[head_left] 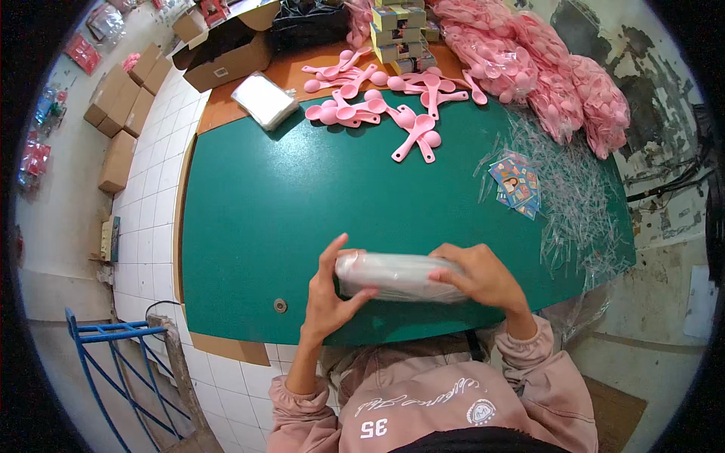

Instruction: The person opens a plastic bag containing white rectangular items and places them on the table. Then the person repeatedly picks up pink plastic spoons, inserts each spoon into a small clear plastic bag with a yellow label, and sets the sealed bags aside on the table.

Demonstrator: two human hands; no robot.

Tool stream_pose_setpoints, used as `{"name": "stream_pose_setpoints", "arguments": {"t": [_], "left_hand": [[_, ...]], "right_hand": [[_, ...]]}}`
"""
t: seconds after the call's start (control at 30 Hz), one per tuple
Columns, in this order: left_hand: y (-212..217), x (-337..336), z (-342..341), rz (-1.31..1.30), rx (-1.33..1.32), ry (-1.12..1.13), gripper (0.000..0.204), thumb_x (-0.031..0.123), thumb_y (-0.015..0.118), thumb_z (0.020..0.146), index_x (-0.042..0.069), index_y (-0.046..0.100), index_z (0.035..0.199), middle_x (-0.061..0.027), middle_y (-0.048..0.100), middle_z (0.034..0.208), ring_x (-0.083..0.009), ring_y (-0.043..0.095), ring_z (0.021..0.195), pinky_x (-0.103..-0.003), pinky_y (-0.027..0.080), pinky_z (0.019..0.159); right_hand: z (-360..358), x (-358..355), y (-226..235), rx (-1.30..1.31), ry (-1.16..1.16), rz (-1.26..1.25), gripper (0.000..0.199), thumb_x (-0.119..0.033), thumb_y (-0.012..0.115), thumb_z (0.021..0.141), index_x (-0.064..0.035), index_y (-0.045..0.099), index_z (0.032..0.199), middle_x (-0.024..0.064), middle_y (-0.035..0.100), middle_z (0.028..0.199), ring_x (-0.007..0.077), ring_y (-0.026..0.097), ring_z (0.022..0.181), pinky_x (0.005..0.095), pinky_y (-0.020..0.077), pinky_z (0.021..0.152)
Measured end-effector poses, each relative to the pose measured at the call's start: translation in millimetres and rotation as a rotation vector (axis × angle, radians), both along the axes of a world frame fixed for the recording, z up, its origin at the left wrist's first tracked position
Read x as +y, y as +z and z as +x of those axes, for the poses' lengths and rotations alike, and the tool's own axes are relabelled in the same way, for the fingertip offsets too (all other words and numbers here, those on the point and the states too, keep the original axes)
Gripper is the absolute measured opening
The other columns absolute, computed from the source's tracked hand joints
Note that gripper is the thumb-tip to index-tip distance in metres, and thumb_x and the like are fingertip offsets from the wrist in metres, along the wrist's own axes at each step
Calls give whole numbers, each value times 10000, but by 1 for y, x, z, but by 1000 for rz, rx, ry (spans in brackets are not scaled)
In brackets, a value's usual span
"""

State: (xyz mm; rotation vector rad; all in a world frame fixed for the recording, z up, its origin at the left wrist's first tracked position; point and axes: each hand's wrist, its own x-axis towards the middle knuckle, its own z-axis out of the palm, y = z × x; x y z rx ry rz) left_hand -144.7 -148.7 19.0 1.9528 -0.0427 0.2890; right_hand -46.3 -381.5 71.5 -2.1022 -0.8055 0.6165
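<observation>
Bundle of clear plastic (400,273), blurred, held over green surface (264,204) near its front edge. Left hand (328,293) grips left end, thumb and fingers spread wide; right hand (483,278) clasps right end. Pink spoons (416,137) lie farther back, plastic strips (580,200) at right.

A broad bench with a smooth green top (302,196) spreads beneath the left grip (330,291) and the right grip (483,278), with an orange-brown section (223,109) at its far side. A flat stack of clear plastic sleeves (264,100) lies ahead and left of the left grip. Pink plastic spoons (418,136) lie scattered well ahead of the grips. Bulging clear bags of pink spoons (521,68) lie far ahead and right of the right grip; nearer it spread tangled clear plastic strips (574,211) and overlapping blue printed cards (516,185).
</observation>
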Motion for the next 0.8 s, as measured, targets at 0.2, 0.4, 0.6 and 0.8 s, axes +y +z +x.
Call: {"name": "stream_pose_setpoints", "arguments": {"t": [0.2,0.4,0.6,0.8], "left_hand": [[3,-11,1,22,325,210,542,212,679,766,33,438,1217,-174,641,891,-233,638,749,-330,500,668],[10,-17,-4,321,243,329,507,241,696,742,51,512,1174,-147,611,976,-287,587,906,-384,462,752],[7,-45,-23,705,-118,296,375,197,725,693,128,614,1045,-49,579,1057,-205,513,1024,-411,346,909],[-20,-75,-41,647,-345,49,233,136,718,674,150,664,900,34,629,957,-96,577,845,-348,346,872]], "right_hand": [[2,4,-29,-74,-108,-44,281,-293,610,796,-34,630,905,153,590,888,297,552,818,363,441,718],[-21,12,-24,-351,81,142,403,-283,686,725,-77,582,1056,127,512,1109,302,490,999,370,418,848],[-9,-7,-25,-247,208,138,460,-245,700,711,-75,546,1109,152,469,1205,319,466,1095,384,415,906],[-15,-4,-17,-248,240,35,377,-171,664,723,-21,530,1042,180,451,1237,326,461,1133,378,420,921]]}}
